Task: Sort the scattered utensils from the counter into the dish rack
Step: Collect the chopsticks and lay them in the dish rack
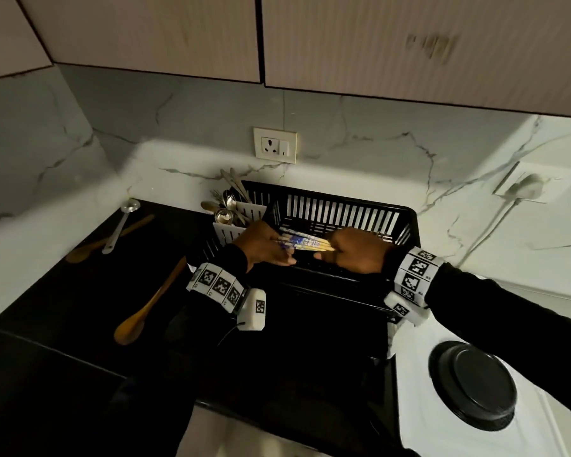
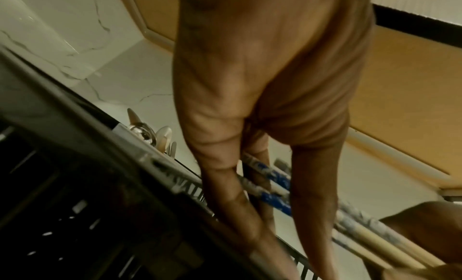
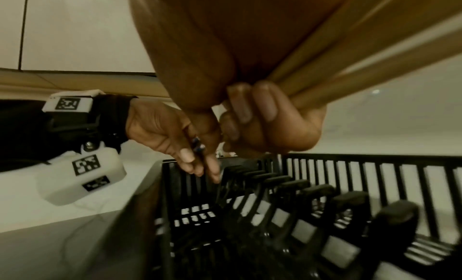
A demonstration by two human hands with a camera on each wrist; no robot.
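Black stone surface [image 1: 89,291], glossy, against white veined marble wall. Far left: steel ladle [image 1: 119,225], long-handled, lying across a wooden spoon [image 1: 111,239]. Nearer: second wooden spoon [image 1: 145,308], oval bowl toward the front edge. White slotted cutlery holder [image 1: 241,214] on the left end of the dish rack, filled with metal spoons and forks [image 1: 226,201] standing upright. Black plastic dish rack [image 1: 343,209], slatted walls, ridged plate dividers inside. Above its basin: bundle of chopsticks [image 1: 305,243], pale wood with blue-and-white patterned ends, held level between both hands. Left hand [image 1: 264,247]: grip pinching the patterned ends. Right hand [image 1: 356,250]: grip clenched round the plain wooden ends. Far right, on white surface: round black lid [image 1: 475,384], flat, matte.
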